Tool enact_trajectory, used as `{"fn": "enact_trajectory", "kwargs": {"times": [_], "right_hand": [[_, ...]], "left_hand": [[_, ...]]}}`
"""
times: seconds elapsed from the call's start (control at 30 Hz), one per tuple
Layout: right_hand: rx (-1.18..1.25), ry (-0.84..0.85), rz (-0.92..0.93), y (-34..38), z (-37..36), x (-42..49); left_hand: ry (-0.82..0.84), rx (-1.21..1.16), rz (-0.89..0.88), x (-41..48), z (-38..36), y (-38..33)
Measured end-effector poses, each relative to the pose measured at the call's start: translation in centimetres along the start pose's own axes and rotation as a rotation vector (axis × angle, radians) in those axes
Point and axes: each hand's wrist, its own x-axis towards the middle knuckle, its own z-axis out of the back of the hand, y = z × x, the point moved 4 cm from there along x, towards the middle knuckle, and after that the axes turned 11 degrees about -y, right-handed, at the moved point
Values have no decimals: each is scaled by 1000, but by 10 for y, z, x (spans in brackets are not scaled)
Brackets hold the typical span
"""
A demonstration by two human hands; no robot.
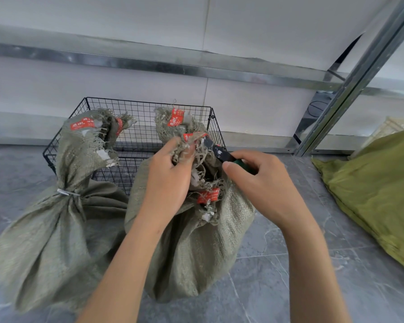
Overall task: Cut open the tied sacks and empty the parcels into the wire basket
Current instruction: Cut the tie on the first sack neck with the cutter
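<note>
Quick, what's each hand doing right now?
Left hand: closed, gripping the frayed neck of the front sack.
Right hand: closed, holding a cutter, its blade at that neck.

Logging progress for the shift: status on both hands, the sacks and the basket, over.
Left grip clutching right sack's frayed neck. Right grip holding cutter, blade at that neck. Left sack tied shut, white tie. Wire basket behind, nothing blocking.
</note>
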Motion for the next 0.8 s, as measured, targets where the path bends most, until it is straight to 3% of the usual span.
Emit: {"fn": "enact_trajectory", "kwargs": {"times": [0.2,0.4,0.8], "right_hand": [[-217,-50,-7,2,-3,0],[-241,-11,4,5,-1,-1],[-254,-276,11,6,-13,-1]], "left_hand": [[0,47,17,1,-1,3],[33,99,-18,-4,-2,-3],[18,159,-82,-9,-5,0]]}}
